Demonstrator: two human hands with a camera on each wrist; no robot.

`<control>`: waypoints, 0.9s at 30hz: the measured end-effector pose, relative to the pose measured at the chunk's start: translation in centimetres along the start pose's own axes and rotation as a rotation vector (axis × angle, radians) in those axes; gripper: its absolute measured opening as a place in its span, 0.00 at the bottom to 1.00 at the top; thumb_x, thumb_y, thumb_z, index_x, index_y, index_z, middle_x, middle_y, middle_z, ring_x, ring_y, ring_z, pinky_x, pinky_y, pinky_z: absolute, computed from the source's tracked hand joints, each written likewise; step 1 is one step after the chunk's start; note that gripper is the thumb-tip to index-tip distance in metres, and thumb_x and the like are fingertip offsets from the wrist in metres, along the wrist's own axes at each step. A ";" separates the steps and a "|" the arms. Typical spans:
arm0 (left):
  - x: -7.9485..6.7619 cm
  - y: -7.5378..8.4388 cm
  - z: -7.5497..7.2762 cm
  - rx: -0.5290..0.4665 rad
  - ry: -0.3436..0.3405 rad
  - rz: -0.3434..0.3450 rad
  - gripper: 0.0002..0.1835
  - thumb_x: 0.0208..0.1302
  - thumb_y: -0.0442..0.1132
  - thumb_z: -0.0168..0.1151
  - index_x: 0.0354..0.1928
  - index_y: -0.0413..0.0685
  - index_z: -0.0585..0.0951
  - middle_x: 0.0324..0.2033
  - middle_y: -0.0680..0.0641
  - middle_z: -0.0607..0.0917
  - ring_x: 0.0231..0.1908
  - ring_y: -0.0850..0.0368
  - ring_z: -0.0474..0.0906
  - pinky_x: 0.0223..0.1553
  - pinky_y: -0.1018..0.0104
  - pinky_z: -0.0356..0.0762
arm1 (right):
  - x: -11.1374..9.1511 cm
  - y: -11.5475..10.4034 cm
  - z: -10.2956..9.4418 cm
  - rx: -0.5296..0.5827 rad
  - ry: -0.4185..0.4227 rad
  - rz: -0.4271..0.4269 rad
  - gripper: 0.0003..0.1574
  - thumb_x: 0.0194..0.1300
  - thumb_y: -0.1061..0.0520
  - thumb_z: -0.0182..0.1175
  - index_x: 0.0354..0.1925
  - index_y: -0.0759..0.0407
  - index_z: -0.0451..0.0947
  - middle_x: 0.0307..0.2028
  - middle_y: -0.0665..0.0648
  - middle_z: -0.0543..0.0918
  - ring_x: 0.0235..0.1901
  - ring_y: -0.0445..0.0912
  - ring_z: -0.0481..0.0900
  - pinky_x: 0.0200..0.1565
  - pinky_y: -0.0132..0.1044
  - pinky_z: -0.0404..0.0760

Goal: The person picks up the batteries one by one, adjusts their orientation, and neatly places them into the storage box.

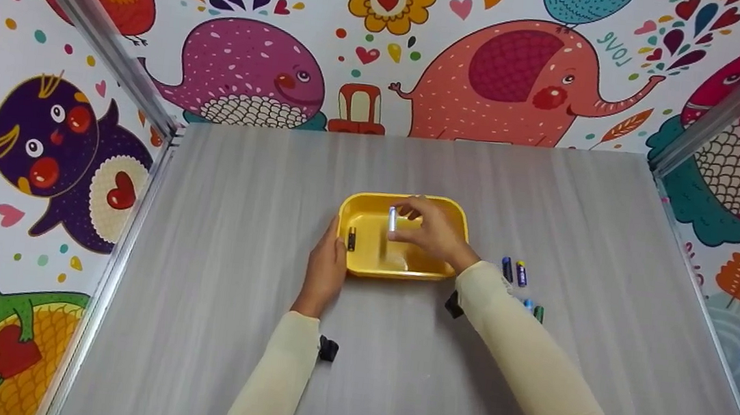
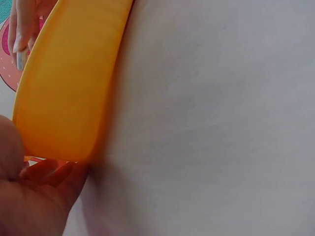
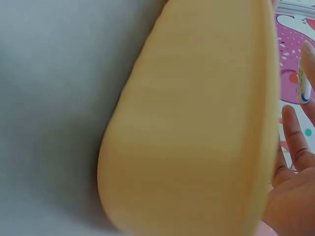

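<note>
A yellow plastic tray [image 1: 397, 274] with rounded corners sits mid-table. My left hand [image 1: 326, 268] grips its left end, fingers along the outer wall and thumb by the rim; the left wrist view shows the fingers [image 2: 66, 184] against that end. Over the inside of the tray, my right hand [image 1: 434, 233] pinches a white battery [image 1: 392, 219], held upright between thumb and finger. The right wrist view shows this battery [image 3: 303, 83] with a blue mark near one end. A black battery [image 1: 351, 238] lies inside the tray at the left.
Several batteries lie on the table right of the tray: a dark blue one [image 1: 507, 269], a purple one with a yellow end [image 1: 521, 273], a light blue one [image 1: 528, 305] partly behind the right sleeve, and a green one [image 1: 539, 314]. Cartoon-printed walls [image 1: 386, 51] enclose the grey table [image 1: 224, 220].
</note>
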State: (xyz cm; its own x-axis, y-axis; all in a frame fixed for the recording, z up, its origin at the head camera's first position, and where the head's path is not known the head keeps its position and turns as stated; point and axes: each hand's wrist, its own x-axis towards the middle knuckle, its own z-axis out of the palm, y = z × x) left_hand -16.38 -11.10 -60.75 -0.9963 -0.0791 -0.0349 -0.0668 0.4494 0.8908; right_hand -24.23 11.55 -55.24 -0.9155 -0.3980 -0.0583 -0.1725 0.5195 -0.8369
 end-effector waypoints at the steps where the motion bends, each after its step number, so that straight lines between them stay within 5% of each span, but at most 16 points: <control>1: 0.0 0.0 0.0 -0.003 -0.002 -0.002 0.30 0.82 0.39 0.39 0.82 0.47 0.52 0.80 0.45 0.58 0.79 0.53 0.55 0.79 0.53 0.54 | 0.1 0.0 0.3 0.003 0.000 0.007 0.31 0.57 0.48 0.78 0.58 0.46 0.81 0.53 0.54 0.83 0.56 0.55 0.78 0.63 0.53 0.79; 16: 0.2 -0.1 0.0 0.040 -0.005 0.003 0.30 0.83 0.39 0.39 0.81 0.45 0.52 0.79 0.44 0.59 0.78 0.50 0.57 0.78 0.52 0.58 | 1.9 -0.2 4.0 -0.047 -0.058 0.046 0.33 0.58 0.47 0.77 0.61 0.47 0.80 0.59 0.55 0.78 0.61 0.55 0.74 0.66 0.49 0.77; 27: 0.2 0.0 0.0 0.020 -0.014 -0.030 0.30 0.83 0.40 0.40 0.82 0.48 0.52 0.80 0.48 0.59 0.78 0.53 0.56 0.78 0.53 0.57 | 2.7 -0.3 6.2 -0.134 -0.065 0.067 0.31 0.55 0.49 0.79 0.56 0.49 0.81 0.54 0.53 0.79 0.53 0.49 0.74 0.63 0.43 0.77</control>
State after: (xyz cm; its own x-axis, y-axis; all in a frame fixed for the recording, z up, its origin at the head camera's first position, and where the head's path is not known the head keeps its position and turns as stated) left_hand -16.55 -11.12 -60.81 -0.9944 -0.0805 -0.0681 -0.0979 0.4649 0.8800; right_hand -24.39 5.66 -58.52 -0.9019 -0.4049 -0.1506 -0.1626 0.6411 -0.7500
